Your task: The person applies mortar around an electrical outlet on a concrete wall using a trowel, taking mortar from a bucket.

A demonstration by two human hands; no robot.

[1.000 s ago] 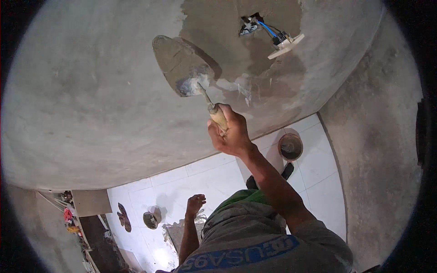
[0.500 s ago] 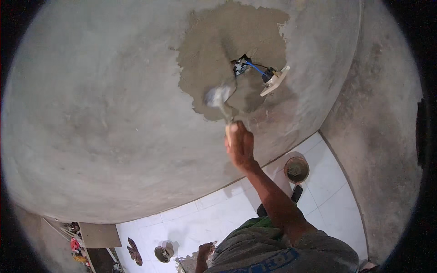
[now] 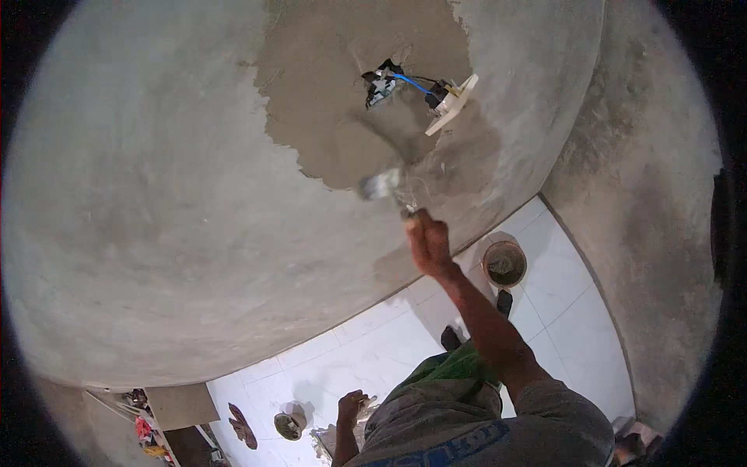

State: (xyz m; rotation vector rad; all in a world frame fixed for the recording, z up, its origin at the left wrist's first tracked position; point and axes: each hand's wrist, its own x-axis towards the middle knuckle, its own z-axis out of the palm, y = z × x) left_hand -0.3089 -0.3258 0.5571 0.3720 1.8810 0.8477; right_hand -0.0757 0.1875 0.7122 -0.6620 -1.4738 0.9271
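Observation:
My right hand (image 3: 429, 243) is closed around the handle of a trowel. The trowel's blade (image 3: 381, 185), blurred by motion, is at the lower edge of a damp plaster patch (image 3: 311, 101) on the grey wall. Above it, a rough hole (image 3: 380, 84) in the patch shows wires. From this hole a cream electrical faceplate (image 3: 455, 105) with a black back hangs by a blue and a dark wire. Low by my body, my left hand (image 3: 352, 406) has its fingers curled in. A greyish flat piece (image 3: 323, 444) lies beside or below it; whether I hold it, I cannot tell.
On the white tiled floor (image 3: 373, 335), a round tub of mortar (image 3: 504, 265) stands near my feet. A smaller bucket (image 3: 290, 425) and a brown crumpled thing (image 3: 242, 426) are at the lower left. Beyond them is a shelf (image 3: 183, 405) with clutter. Another wall (image 3: 646, 156) rises at right.
The trowel has moved down from just below the hole to the patch's lower edge, my right hand with it. The whole view has shifted slightly. My left hand stays low, fingers curled.

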